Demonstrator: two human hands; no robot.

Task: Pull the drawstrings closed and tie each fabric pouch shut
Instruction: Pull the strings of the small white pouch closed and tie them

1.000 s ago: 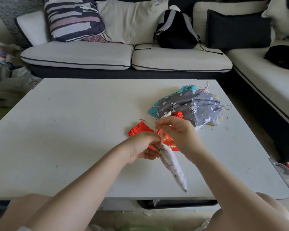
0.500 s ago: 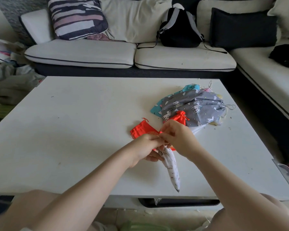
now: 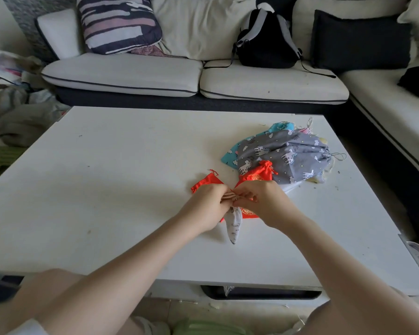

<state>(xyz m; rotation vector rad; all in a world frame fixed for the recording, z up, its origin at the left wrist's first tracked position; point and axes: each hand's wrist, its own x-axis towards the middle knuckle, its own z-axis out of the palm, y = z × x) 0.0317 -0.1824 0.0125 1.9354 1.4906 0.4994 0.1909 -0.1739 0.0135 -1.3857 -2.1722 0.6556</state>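
Just right of frame centre, the left hand (image 3: pixel 209 201) and right hand (image 3: pixel 257 198) were closed, fingertips meeting, on the neck of the small white pouch (image 3: pixel 234 224), whose body trailed onto the worktop (image 3: pixel 107 189). The cords themselves were hidden. Judgement: pinch the gathered neck firmly, pull both cords evenly before knotting.

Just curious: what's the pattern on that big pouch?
Grey pouch with white animals and clouds, seen from the head view.

Two red pouches (image 3: pixel 257 176), one white pouch (image 3: pixel 234 226)
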